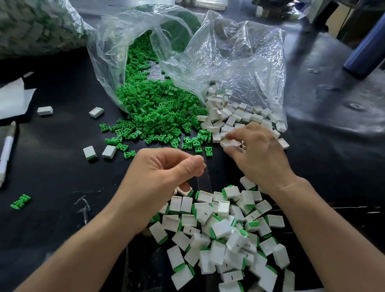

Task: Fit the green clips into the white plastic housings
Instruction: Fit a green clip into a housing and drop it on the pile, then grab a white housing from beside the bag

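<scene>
Loose green clips (159, 116) spill from an open clear bag (226, 58) onto the black table. Empty white housings (233, 116) lie at the bag's right mouth. My right hand (259, 156) reaches into them and pinches one white housing (230, 143) between thumb and fingers. My left hand (163, 171) hovers beside it with curled fingers, thumb against forefinger, nothing visible between them. A white housing (184, 191) shows under its lower fingers; I cannot tell if it is held. Housings fitted with green clips form a pile (228, 235) near me.
A white pen (3, 156) and a sheet of paper (1, 101) lie at the left. Stray housings (100, 152) and a single green clip (21, 202) are scattered on the table. A large full bag (23, 25) sits far left; a blue cylinder (372, 46) stands far right.
</scene>
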Demonstrator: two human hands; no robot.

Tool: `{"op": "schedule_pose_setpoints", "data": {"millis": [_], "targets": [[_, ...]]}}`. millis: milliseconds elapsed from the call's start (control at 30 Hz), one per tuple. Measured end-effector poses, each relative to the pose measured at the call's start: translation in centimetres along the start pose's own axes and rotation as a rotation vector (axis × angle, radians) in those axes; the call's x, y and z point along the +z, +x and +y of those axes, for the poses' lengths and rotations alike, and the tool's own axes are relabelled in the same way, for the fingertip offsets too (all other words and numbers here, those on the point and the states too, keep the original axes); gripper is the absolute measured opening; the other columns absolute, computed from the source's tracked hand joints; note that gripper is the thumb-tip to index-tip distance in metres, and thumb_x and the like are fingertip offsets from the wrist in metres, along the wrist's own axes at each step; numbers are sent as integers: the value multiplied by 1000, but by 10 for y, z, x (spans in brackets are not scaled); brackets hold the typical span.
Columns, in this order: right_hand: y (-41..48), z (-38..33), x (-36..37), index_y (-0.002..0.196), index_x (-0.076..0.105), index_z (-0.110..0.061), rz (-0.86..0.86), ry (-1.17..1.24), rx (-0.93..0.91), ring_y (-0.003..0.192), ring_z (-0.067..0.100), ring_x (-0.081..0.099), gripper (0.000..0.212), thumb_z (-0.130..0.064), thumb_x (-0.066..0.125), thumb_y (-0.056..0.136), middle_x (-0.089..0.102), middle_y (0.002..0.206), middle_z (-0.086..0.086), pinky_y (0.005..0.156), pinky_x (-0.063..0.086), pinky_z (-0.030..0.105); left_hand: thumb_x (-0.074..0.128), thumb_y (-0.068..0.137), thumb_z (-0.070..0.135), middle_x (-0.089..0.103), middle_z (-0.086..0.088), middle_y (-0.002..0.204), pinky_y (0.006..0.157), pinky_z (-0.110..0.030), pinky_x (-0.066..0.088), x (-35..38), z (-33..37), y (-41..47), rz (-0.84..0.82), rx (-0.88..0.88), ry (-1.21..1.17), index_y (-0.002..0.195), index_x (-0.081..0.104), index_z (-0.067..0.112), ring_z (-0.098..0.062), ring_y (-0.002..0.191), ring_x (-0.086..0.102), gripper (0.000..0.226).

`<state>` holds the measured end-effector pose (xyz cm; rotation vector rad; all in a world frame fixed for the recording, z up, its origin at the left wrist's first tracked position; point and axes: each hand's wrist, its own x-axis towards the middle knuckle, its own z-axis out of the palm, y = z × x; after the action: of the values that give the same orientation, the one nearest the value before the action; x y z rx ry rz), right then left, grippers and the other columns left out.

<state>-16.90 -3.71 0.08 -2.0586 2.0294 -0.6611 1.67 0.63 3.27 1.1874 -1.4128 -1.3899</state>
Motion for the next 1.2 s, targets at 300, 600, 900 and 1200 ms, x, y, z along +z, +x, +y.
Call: {"op": "schedule_pose_setpoints", "data": {"millis": [300, 600, 900, 1200], "targets": [[2, -4, 5, 105, 61, -15, -46, -86, -44, 107, 22, 45, 19, -22, 59, 87, 54, 107, 4, 93, 34, 32, 63, 64, 37, 71, -1, 69, 43, -16, 40, 1, -3, 1, 22, -39, 12, 68, 73, 13, -6, 52, 57, 26], [-9, -18, -7, 92, 56, -10, 8, 350, -225, 72, 10, 53, 17, -9, 68, 80, 55, 80, -6, 66, 40, 14, 66, 78, 17, 72, -6, 78, 47, -19, 50, 3, -7, 6, 106, -117, -43, 92, 66, 20, -11, 59, 67, 14], [-19, -31, -3, 92, 64, -4, -66, 533, -404, 75, 2, 58, 13, -10, 66, 81, 61, 80, -8, 68, 48, 14, 65, 78, 0, 68, -4, 60, 48, -16, 50, 2, -6, 7, 120, -120, -107, 86, 68, 4, -9, 52, 63, 9], [-3, -13, 11, 109, 68, -14, -37, 77, -180, 104, 20, 51, 23, -20, 55, 91, 62, 105, 4, 88, 31, 22, 59, 81, -8, 71, -5, 66, 53, -18, 54, 2, -6, 6, 97, -141, -207, 81, 67, 6, -12, 58, 68, 16]]}}
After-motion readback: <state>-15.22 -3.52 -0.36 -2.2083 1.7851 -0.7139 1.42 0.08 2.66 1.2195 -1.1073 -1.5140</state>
